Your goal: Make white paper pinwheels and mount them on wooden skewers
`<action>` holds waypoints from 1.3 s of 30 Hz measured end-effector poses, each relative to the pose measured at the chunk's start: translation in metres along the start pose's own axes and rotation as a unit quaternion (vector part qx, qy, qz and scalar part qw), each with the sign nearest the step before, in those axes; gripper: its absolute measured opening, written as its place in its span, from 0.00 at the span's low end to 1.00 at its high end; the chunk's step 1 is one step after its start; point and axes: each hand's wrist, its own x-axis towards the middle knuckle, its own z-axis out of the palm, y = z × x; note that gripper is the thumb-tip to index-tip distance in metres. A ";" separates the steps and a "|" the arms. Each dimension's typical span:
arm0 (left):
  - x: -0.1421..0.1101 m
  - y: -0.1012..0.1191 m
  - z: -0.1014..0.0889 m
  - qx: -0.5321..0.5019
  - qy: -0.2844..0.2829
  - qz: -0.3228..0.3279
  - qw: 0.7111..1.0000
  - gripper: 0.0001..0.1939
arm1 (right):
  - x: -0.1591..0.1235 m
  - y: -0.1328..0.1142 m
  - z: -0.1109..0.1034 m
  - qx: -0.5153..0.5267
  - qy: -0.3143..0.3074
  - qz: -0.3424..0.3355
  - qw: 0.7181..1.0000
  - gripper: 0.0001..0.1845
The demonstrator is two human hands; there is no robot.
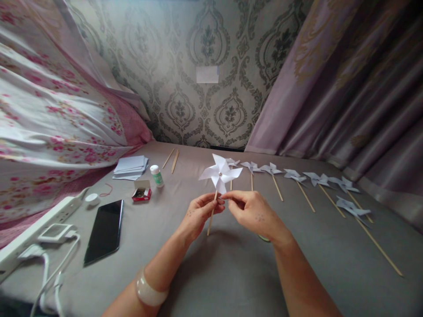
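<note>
A white paper pinwheel with a small metal pin at its centre stands tilted on a thin wooden stick. My left hand is closed round that stick, below the blades. My right hand is beside it, its fingers bent and the index fingertip at the tip of the pinwheel's lowest blade, near the left fingers. Whether the right fingers pinch the blade or only touch it, I cannot tell. Behind and to the right, several finished-looking pinwheels on sticks lie on the grey cloth.
To the left are a stack of white paper, a white-and-green bottle, a small red box of metal pins, loose sticks, a white cap, a black phone and a power strip with cables. Curtains hang at right.
</note>
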 end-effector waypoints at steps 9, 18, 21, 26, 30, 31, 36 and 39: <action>0.000 0.001 0.000 0.002 0.005 -0.006 1.000 0.17 | 0.001 0.002 -0.004 -0.080 0.063 0.050 0.994 0.19; 0.002 0.001 -0.002 0.007 0.001 0.028 1.000 0.18 | -0.007 -0.004 -0.004 0.099 -0.040 0.005 0.994 0.13; 0.002 0.004 -0.001 0.010 0.018 0.031 0.999 0.19 | -0.008 0.000 0.004 0.100 0.018 0.042 0.994 0.11; 0.000 0.007 0.003 0.009 0.051 0.008 0.999 0.21 | -0.025 -0.001 0.037 0.017 0.040 0.110 0.993 0.12; -0.001 0.003 0.008 0.029 0.051 -0.019 0.998 0.22 | -0.040 0.002 0.062 0.000 0.042 0.135 0.990 0.10; -0.001 0.002 0.009 0.032 0.052 -0.026 0.998 0.22 | -0.042 0.004 0.066 0.000 0.043 0.141 0.989 0.09; -0.001 -0.002 0.016 0.030 0.062 -0.048 0.996 0.17 | -0.049 0.010 0.070 -0.016 0.060 0.146 0.987 0.07; -0.001 -0.001 0.020 0.036 0.086 -0.063 0.994 0.13 | -0.049 0.012 0.071 -0.001 0.065 0.144 0.987 0.08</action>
